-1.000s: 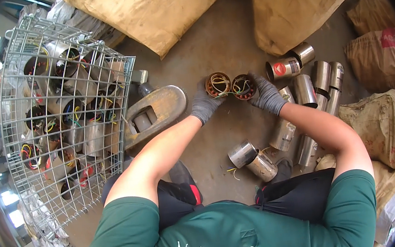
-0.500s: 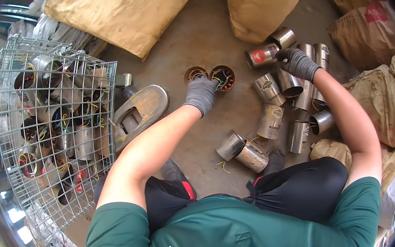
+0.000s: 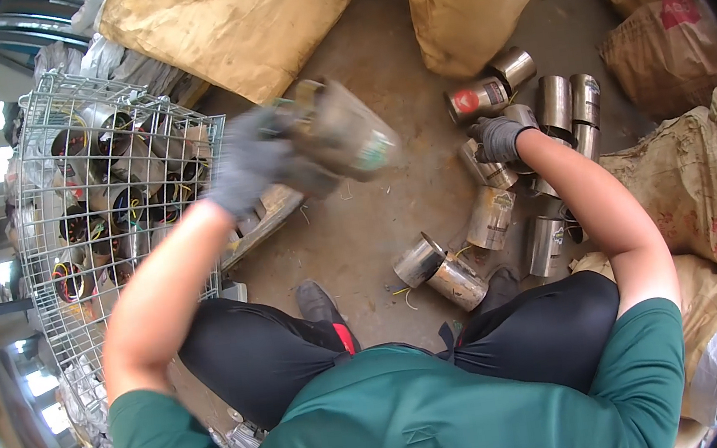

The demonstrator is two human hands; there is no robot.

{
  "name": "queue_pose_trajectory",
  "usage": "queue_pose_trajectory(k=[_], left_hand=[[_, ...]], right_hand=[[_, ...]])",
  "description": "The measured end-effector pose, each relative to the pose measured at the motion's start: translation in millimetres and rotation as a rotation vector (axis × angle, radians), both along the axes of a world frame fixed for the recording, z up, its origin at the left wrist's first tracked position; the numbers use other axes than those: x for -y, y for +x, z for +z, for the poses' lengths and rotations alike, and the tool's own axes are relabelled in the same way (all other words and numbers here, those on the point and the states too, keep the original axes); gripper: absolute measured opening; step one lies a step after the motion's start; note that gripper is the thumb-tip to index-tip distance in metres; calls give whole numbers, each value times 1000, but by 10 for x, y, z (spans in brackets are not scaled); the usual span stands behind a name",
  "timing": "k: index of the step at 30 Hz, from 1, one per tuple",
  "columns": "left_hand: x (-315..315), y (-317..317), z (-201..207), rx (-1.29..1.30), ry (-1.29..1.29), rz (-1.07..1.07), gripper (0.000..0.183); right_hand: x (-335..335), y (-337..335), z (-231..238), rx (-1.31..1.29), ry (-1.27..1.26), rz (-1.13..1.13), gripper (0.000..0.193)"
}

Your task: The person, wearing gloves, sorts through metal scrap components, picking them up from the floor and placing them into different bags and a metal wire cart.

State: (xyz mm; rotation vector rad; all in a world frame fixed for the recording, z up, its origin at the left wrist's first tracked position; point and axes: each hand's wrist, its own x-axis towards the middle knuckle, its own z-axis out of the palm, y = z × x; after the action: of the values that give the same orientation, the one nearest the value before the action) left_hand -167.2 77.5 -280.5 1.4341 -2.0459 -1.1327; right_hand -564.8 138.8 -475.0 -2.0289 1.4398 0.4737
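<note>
Lifted off the floor [image 3: 394,220] since the earlier frame, the metal cylinders [image 3: 356,135] that stood near 12 o'clock now travel with your left hand [image 3: 252,161], which has swung out to 10 o'clock; your right hand [image 3: 500,137] has shifted inward to 2 o'clock. Clock directions are read from the centre of the view. Your left grip is clasped on the cylinders at their wire-bearing end. Motion blurs them, though 2 bodies appear, tilted and side by side in the air between 11 and 12 o'clock. Your right grip, gloved in grey like the left, reaches over the steel tubes [image 3: 489,217] clustered from 2 to 4 o'clock; whether it grasps 1 of them cannot be told.

Just beyond your right hand, between 1 and 2 o'clock, lies a red-marked tube [image 3: 478,100]. At 4 o'clock, 2 loose tubes [image 3: 458,282] lie close together near your right shoe [image 3: 501,289]. Toward 9 o'clock, beside your left forearm, a wire basket [image 3: 66,318] holds many similar cylinders with coloured leads. Brown paper parcels [image 3: 227,30] lie at 11 and 1 o'clock, and a stained sack [image 3: 695,192] slumps at 3 o'clock.
</note>
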Motion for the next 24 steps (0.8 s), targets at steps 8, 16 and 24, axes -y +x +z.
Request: queue_pose_trajectory(k=[8,16,24], left_hand=[[187,2752,3550,-277,-718,657,31],[671,5478,4108,50,-419,1159,31],[1098,4451,3470,906,-773,735,47]], right_hand=[[-65,-4,256,197,129,33,35],[-321,430,613,282,-438,267,18],[-361,736,766,932,-328,-297,26]])
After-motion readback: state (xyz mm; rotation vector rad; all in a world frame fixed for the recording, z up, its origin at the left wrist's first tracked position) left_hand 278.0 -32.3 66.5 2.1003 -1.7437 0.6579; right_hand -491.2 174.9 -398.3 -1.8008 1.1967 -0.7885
